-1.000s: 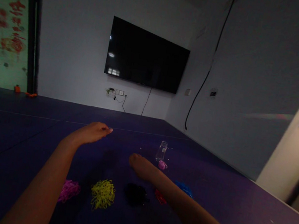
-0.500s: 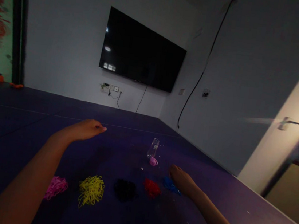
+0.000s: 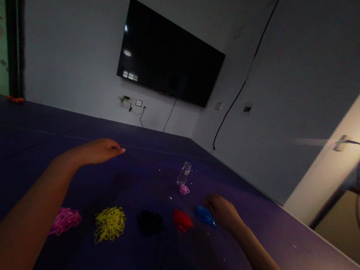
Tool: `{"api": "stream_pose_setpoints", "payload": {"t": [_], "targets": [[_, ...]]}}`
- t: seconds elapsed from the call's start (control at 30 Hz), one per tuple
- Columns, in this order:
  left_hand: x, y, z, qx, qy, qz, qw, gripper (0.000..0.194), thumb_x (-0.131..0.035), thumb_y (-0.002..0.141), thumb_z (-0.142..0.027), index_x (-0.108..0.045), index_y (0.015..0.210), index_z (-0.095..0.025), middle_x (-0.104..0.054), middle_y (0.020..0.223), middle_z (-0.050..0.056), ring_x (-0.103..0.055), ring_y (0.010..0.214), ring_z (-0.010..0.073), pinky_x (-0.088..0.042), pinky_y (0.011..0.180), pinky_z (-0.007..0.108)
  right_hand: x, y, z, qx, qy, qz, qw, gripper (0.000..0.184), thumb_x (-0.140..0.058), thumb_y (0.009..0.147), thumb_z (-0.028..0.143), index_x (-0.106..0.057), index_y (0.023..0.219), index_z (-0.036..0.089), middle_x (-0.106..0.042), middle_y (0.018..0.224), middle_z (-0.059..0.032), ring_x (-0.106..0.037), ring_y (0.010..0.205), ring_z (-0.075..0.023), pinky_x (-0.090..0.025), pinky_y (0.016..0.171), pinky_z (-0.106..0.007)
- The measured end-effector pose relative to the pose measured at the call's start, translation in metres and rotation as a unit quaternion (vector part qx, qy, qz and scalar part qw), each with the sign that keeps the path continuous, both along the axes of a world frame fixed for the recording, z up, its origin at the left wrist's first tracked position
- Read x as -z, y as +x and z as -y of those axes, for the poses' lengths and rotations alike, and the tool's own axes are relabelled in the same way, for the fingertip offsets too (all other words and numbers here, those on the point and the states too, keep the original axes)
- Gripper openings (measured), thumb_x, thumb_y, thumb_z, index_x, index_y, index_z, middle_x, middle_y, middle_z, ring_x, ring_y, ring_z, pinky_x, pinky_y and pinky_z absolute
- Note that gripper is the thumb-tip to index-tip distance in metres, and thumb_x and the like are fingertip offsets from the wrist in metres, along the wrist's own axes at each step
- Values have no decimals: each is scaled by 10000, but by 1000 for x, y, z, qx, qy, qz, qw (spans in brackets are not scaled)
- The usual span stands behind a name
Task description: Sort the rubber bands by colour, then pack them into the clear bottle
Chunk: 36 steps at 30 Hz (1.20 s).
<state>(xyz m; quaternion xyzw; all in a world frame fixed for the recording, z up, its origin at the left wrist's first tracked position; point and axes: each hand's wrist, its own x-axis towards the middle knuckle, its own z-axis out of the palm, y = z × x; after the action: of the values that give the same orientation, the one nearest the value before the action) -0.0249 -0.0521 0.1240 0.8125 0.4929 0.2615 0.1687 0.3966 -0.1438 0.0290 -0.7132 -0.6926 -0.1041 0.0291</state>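
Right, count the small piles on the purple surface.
5, from left to right: pink pile, partly behind the left forearm; yellow pile; black pile, in the middle; red pile; blue pile, by the right hand. The arms may hide more.

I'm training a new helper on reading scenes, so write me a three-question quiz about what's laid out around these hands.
1. Fill in the colour: the ____ pile lies between the yellow pile of thin loops and the red pile of small strands.
2. Which is the person's right hand nearest to?
a) the pink pile of loops
b) the yellow pile
c) the blue pile of glossy strands
3. True or false: the small pink cap is off the clear bottle, near its base.

Key: 1 black; 2 c; 3 true.
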Motion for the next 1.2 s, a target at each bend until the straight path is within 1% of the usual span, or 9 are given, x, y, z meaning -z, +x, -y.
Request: {"api": "stream_pose_setpoints", "payload": {"t": [0.17,0.27,0.33,0.37,0.47,0.53,0.67,0.93,1.2], "targets": [[-14,12,14,16,5,52,999,381,-461,712,-529,-629,786,-195,-684,800,54,-625,734,198,-446,659,284,-1,-36,-6,-43,104,-155,981,473,-275,921,397,-623,696,169,-647,663,-57,-588,604,-147,-337,550,-227],[-9,38,28,-61,58,125,989,402,-363,801,-499,-588,695,-183,-637,650,31,-582,593,152,-396,558,247,9,-75,-6,-51,147,-157,975,565,-240,918,479,-595,609,166,-604,552,-44,-539,501,-124,-257,480,-234],[11,62,45,-152,151,116,970,466,-322,841,-496,-493,533,-191,-520,487,0,-490,482,130,-297,471,239,19,-97,-2,-71,150,-123,978,560,-259,920,464,-576,567,168,-597,527,-38,-517,466,-107,-222,473,-244],[25,73,56,-163,188,106,963,491,-316,855,-490,-441,485,-194,-465,443,-14,-440,437,117,-243,446,243,25,-105,0,-93,153,-107,978,540,-281,921,447,-574,564,167,-606,537,-40,-522,473,-105,-217,476,-249],[76,96,97,-48,281,55,957,498,-351,887,-415,-396,448,-184,-394,390,-42,-361,365,87,-188,427,247,39,-114,10,-156,159,-77,972,491,-312,927,383,-579,576,168,-629,565,-43,-521,470,-100,-203,481,-259],[107,99,124,43,354,25,934,456,-374,902,-309,-418,468,-178,-418,405,-44,-394,378,80,-229,445,240,45,-112,15,-174,162,-74,969,493,-304,933,350,-579,569,165,-624,552,-40,-498,445,-91,-190,476,-263],[143,87,153,122,404,13,907,410,-396,898,-187,-414,488,-178,-431,407,-50,-408,377,72,-260,440,229,50,-111,21,-197,176,-84,961,516,-281,941,306,-555,530,155,-578,495,-24,-440,404,-72,-174,464,-264],[160,75,141,169,385,-35,907,386,-396,903,-182,-429,518,-184,-441,419,-52,-419,378,80,-274,437,246,60,-142,34,-361,158,-32,919,434,-336,918,277,-556,563,159,-590,493,-8,-431,381,-80,-130,432,-271],[157,68,145,180,365,-28,913,381,-429,897,-190,-434,516,-178,-427,423,-54,-407,389,72,-280,439,236,63,-140,34,-418,209,-38,883,426,-343,906,255,-517,528,162,-556,448,5,-411,358,-77,-125,409,-267]]}}
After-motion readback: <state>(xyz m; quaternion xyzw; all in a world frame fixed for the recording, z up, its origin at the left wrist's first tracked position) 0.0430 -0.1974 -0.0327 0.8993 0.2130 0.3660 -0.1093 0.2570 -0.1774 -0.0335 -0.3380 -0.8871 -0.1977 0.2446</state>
